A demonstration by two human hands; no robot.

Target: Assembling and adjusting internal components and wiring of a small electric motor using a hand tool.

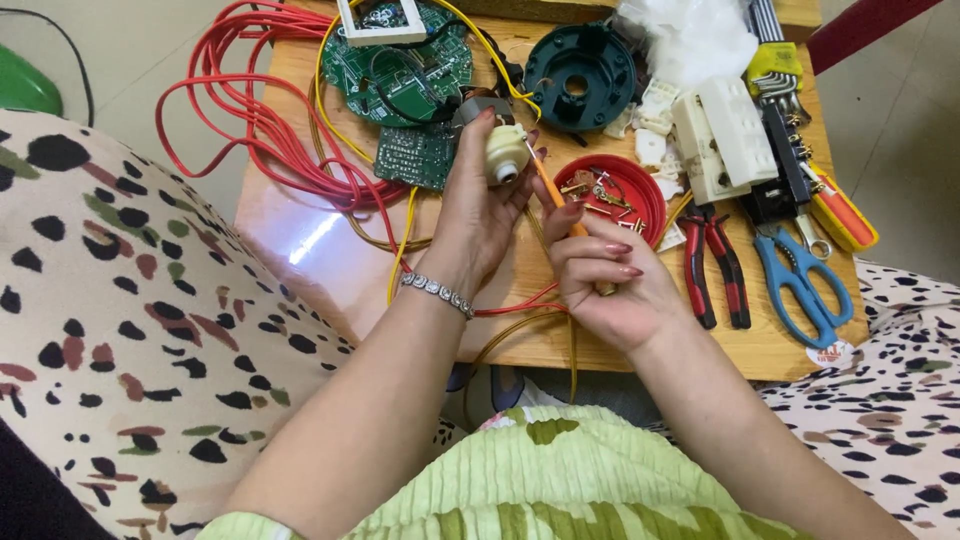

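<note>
i see my left hand (478, 215) raised over the small wooden table (330, 250), fingers wrapped tight around a small motor (500, 145) with a cream round housing and a metal frame behind it, its shaft end turned toward me. my right hand (605, 275) is closed around an orange-handled screwdriver (556, 200), thumb and fingers pinching the handle, with the tip angled up and touching the right side of the cream housing. the motor sits in the air above the table's middle, just in front of a green circuit board (400, 70) and a smaller board (415, 158) below it. red wire (250, 110) loops across the table's left part, and yellow wire (400, 250) runs down past my left wrist, which carries a bracelet (436, 292). right of my hands stands a red dish (640, 190) with small metal parts in it, near the right fingers but apart from them. behind it lies a dark green round plastic part (580, 75). further right i note white plastic blocks (720, 135), red-handled pliers (715, 265), blue scissors (805, 280) and a set of hex keys (775, 50). spotted fabric (120, 300) flanks the table on both sides.
</note>
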